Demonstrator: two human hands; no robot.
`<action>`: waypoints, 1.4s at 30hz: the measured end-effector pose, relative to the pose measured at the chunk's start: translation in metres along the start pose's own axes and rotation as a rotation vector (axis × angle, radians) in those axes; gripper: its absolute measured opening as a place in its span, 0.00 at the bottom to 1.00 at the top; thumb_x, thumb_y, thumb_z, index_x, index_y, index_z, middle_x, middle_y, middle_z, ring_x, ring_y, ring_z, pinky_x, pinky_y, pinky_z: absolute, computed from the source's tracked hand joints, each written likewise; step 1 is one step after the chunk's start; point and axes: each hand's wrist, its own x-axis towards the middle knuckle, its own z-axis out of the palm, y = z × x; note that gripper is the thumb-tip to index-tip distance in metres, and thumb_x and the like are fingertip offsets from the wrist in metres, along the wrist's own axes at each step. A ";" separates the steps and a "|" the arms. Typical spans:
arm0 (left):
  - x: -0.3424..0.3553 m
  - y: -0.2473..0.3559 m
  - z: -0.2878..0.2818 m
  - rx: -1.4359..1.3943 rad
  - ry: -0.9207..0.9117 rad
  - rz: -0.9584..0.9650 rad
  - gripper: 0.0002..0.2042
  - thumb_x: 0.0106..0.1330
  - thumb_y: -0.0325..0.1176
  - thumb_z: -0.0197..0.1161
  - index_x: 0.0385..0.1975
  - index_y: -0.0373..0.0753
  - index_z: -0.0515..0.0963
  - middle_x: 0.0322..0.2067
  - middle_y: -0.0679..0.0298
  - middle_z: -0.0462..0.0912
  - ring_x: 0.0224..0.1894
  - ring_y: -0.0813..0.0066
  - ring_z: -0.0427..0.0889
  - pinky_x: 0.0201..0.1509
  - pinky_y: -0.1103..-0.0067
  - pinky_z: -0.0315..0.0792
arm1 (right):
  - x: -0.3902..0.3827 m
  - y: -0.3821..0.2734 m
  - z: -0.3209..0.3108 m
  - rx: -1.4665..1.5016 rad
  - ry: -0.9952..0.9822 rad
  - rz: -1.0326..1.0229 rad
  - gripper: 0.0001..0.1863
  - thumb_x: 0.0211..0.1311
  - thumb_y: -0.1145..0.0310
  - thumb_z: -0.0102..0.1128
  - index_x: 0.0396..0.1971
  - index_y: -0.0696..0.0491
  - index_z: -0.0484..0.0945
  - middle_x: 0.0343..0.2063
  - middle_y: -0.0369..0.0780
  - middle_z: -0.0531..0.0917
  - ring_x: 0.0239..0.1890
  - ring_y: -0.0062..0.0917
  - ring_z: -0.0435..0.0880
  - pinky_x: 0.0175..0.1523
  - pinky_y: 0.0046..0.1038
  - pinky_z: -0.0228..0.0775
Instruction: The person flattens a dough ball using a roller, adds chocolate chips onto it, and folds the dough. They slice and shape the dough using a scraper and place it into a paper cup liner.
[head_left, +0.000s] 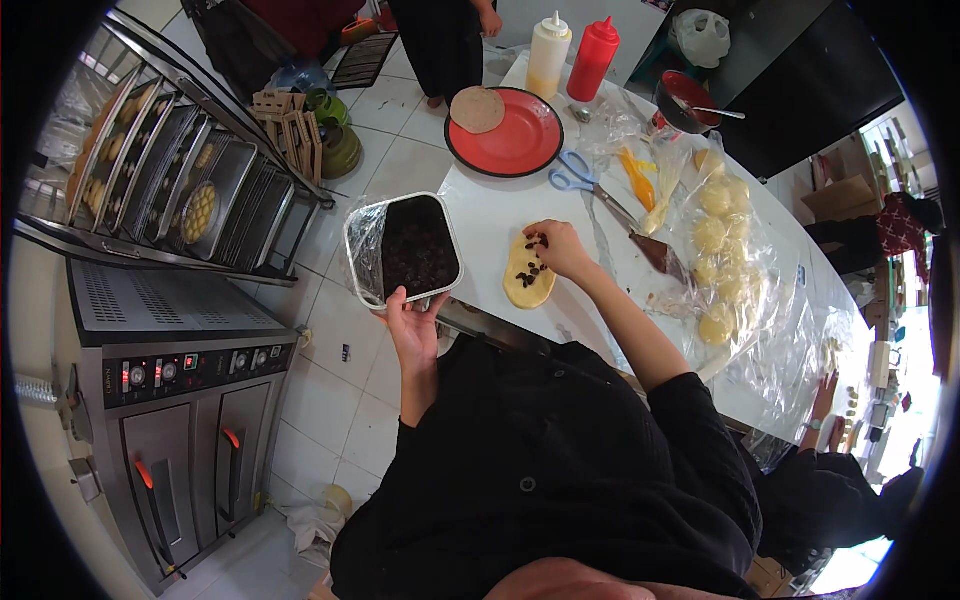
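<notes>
Pale yellow dough [517, 263], a flat oval piece, sits on the white table [480, 260] near its edge, with its long axis running roughly away from the wearer. Dark bits [529, 277] are strung along that same line. The right hand [562, 248] is the nearer one, coming in from the dough's right, with its fingertips bunched narrow over the far end; can't tell if they're pinching a bit. The left hand [412, 325] grips a white-rimmed tub [456, 240] of dark stuff, part covered in clear wrap, so the tub's to the dough's left, just past the table edge. As for the room: red plate [525, 140] beyond the dough, blue-handled scissors [573, 175] off to the far right, more dough balls [710, 235] under plastic further right, plus a tray rack [262, 200] and steel oven [185, 320] over on the left.
</notes>
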 end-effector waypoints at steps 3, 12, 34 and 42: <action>-0.002 0.000 -0.001 0.004 0.002 -0.005 0.18 0.55 0.33 0.52 0.46 0.37 0.63 0.44 0.60 0.69 0.46 0.68 0.69 0.46 0.59 0.71 | -0.004 0.004 0.006 -0.144 0.024 -0.042 0.14 0.37 0.81 0.50 0.28 0.57 0.78 0.28 0.44 0.79 0.31 0.36 0.78 0.39 0.31 0.70; -0.006 0.004 0.001 0.022 0.013 -0.006 0.17 0.56 0.35 0.52 0.44 0.35 0.65 0.42 0.60 0.71 0.44 0.70 0.71 0.46 0.61 0.70 | -0.013 -0.010 -0.002 0.054 -0.127 0.024 0.10 0.36 0.80 0.52 0.24 0.57 0.78 0.25 0.44 0.79 0.29 0.31 0.79 0.37 0.28 0.70; -0.010 0.005 -0.009 0.078 0.027 -0.002 0.24 0.54 0.37 0.52 0.50 0.36 0.59 0.45 0.56 0.68 0.45 0.60 0.72 0.47 0.55 0.68 | -0.051 -0.021 0.001 0.181 0.067 -0.004 0.12 0.44 0.84 0.49 0.33 0.59 0.70 0.30 0.45 0.77 0.28 0.32 0.78 0.36 0.28 0.72; -0.013 0.005 -0.012 0.070 0.033 -0.001 0.23 0.54 0.36 0.53 0.50 0.36 0.59 0.45 0.55 0.68 0.45 0.59 0.71 0.47 0.54 0.67 | -0.044 -0.020 0.002 0.227 -0.022 0.088 0.05 0.43 0.78 0.54 0.24 0.58 0.70 0.25 0.44 0.75 0.29 0.34 0.75 0.33 0.30 0.69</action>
